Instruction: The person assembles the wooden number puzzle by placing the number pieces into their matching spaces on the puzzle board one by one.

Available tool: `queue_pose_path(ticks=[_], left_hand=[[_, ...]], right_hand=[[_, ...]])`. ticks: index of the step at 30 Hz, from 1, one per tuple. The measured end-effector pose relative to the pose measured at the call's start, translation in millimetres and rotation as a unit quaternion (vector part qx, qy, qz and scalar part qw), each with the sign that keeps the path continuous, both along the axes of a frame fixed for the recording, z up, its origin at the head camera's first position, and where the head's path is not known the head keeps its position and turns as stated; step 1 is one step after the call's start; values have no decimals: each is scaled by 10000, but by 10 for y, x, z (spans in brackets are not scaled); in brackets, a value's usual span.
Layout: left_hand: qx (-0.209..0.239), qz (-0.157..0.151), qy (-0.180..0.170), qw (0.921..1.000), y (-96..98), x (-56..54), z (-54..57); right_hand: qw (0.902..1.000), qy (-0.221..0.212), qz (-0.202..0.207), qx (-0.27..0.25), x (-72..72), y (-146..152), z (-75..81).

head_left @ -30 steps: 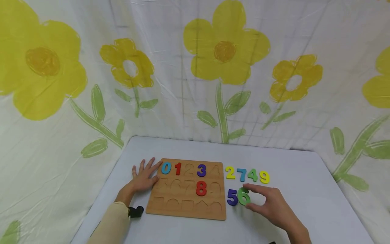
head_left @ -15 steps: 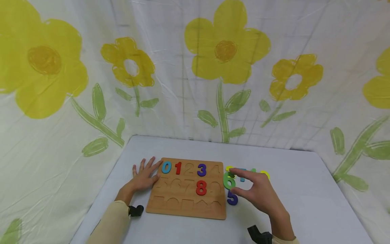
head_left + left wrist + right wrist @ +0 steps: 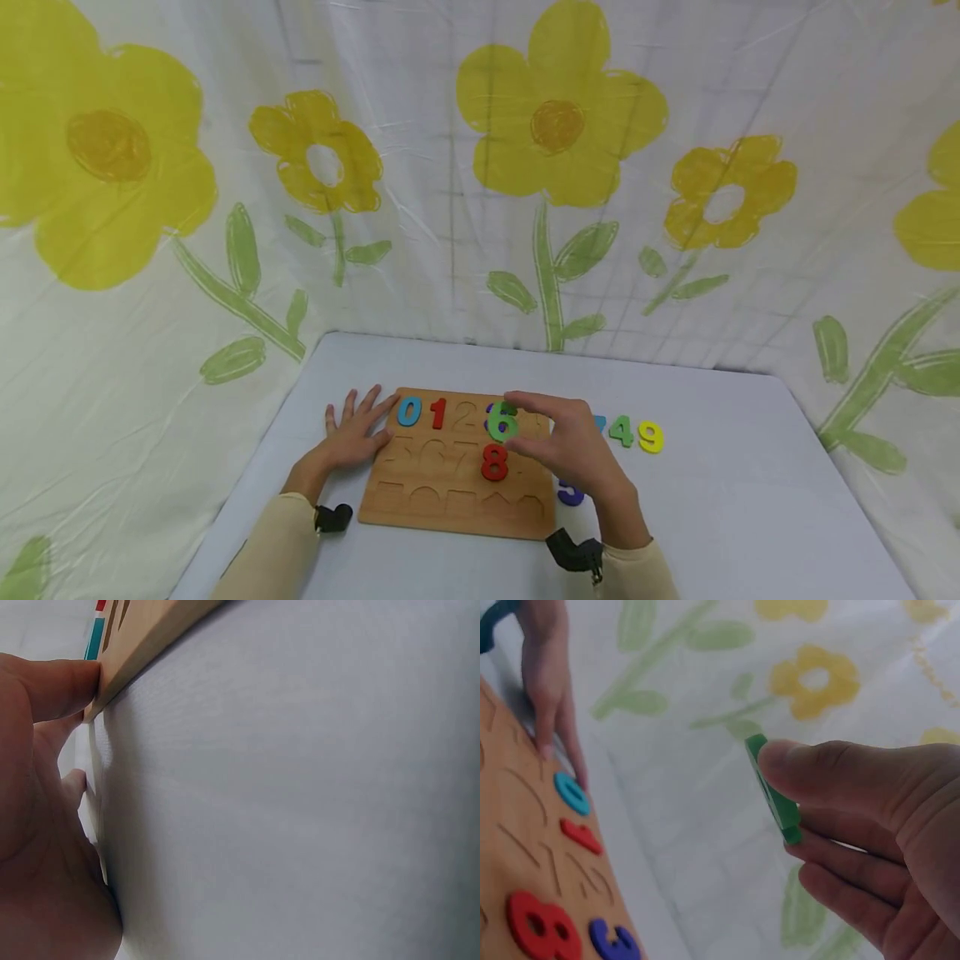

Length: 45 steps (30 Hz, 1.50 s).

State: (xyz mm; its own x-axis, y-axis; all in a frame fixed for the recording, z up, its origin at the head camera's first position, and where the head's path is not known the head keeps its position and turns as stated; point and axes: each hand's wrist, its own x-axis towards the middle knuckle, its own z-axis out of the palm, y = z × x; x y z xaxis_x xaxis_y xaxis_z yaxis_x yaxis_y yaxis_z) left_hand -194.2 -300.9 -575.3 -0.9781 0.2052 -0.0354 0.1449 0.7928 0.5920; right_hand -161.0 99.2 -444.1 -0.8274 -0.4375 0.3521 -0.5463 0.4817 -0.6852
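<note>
My right hand (image 3: 573,437) pinches a green number 6 piece (image 3: 502,423) between thumb and fingers, holding it up over the wooden number puzzle board (image 3: 517,527). In the right wrist view the 6 shows edge-on. My left hand (image 3: 351,439) lies with spread fingers at the board's left edge, its thumb and index finger touching it. A light blue 0 (image 3: 409,412), a red 1 (image 3: 438,414), a purple 3 (image 3: 615,941) and a red 8 (image 3: 494,462) sit on the board. The 6 partly covers the 3 in the head view.
Right of the board on the white table (image 3: 750,483) lie a blue 7 (image 3: 601,423), a green 4 (image 3: 621,431), a yellow 9 (image 3: 651,437) and a partly covered purple 5 (image 3: 571,494). A flowered curtain (image 3: 420,275) hangs behind the table.
My right hand has lifted the green 6 from beside the purple 5 and carried it left over the board. It now hides the yellow 2. My left hand has stayed put.
</note>
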Motion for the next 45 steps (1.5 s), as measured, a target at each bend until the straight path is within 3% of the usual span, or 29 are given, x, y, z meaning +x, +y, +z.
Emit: queue_pose_path(ticks=[8,21,30,34,40,45], left_hand=[[-110,73,-132,9998,-4,-30,-9],[-74,52,-209,9997,55,25,137],[-127,29,-219,9997,60,38,179],[-158,82,-277,9995,59,28,149],[-327,75,-455,9984,76,19,180],[-257,66,-405,9988,71,21,166]], right_hand=[[9980,-603,188,-82,-107,-441,-156],[9947,-875,291,444,-141,-901,-507],[9922,-1113,269,498,-127,-1073,-690],[9911,-1159,208,618,-116,-1116,-787],[9868,-1515,173,543,-116,-1167,-920],[9886,-1264,292,762,-148,-1192,-1032]])
